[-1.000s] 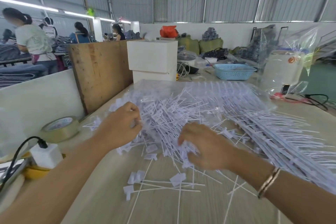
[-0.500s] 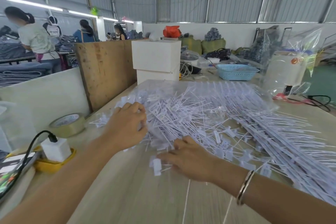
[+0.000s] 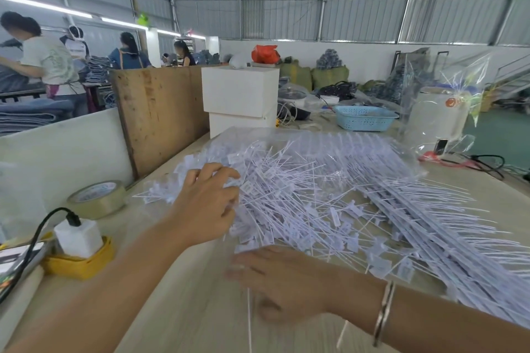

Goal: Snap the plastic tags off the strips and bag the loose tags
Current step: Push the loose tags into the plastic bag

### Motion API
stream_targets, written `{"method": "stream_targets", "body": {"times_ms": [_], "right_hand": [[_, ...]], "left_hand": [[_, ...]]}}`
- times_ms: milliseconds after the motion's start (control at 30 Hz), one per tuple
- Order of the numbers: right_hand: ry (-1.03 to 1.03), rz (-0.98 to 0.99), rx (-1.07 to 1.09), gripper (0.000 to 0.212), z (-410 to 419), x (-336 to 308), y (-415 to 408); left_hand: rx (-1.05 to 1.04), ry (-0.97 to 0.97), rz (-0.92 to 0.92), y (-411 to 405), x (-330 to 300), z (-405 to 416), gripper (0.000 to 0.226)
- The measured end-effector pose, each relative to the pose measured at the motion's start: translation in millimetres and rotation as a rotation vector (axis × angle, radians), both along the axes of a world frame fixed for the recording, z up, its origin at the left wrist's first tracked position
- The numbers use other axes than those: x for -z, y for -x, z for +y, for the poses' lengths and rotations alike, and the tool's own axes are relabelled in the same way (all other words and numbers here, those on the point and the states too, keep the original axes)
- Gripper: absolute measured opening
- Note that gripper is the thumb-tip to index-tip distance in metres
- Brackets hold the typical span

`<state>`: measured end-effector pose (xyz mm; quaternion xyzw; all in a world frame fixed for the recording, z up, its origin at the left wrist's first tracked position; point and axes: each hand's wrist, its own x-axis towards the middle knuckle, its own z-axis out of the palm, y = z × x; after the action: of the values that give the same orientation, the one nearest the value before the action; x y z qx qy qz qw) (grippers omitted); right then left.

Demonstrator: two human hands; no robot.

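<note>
A big heap of loose white plastic tags (image 3: 292, 209) with thin tails covers the middle of the wooden table (image 3: 186, 309). Unsnapped strips of tags (image 3: 430, 223) lie in a long stack on the right. A clear plastic bag (image 3: 358, 140) lies flat over the far side of the heap. My left hand (image 3: 206, 206) rests on the heap's left edge, fingers loosely curled into the tags. My right hand (image 3: 284, 281), blurred, lies flat with fingers straight on the table at the heap's near edge, touching tags.
A tape roll (image 3: 97, 198), a white plug block on a yellow holder (image 3: 77, 249) and a cable sit at the left. White boxes (image 3: 241, 97), a blue basket (image 3: 364, 117) and a white appliance in plastic (image 3: 438, 114) stand behind. A wooden board (image 3: 160, 114) walls the left.
My right hand slid left and toward me along the heap's near edge, sweeping the stray tags in. My left hand shifted slightly right on the heap. The view moved closer.
</note>
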<state>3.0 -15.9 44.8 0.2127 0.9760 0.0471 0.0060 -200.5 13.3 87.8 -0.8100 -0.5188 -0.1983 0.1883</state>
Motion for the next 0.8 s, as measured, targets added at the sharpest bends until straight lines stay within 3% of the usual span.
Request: {"method": "stream_targets", "body": {"times_ms": [133,233,433,533,633,800], "right_hand": [[0.008,-0.012,0.456,0.064,14.9,3.5,22.7],[0.036,-0.043,0.642,0.052,25.1,4.6,26.7],[-0.260,-0.327,0.589,0.033,32.0,3.1,21.9],[-0.316,-0.205,0.485,0.028,23.4,-3.0,9.9],[-0.399,0.071,0.410,0.017,12.2,-15.5,-9.9],[0.082,0.571,0.512,0.008,21.4,-60.0,-31.3]], "left_hand": [[0.005,0.008,-0.001,4.6,-1.5,0.1,0.016],[-0.008,0.041,0.030,8.4,-2.6,0.0,0.013],[0.026,0.034,0.023,11.2,-2.1,-2.5,0.017],[0.033,0.034,0.006,9.6,-1.4,-2.4,0.020],[0.030,0.036,-0.003,9.3,-2.0,-0.1,0.019],[0.148,0.048,0.001,6.1,-4.1,0.3,0.018]]}}
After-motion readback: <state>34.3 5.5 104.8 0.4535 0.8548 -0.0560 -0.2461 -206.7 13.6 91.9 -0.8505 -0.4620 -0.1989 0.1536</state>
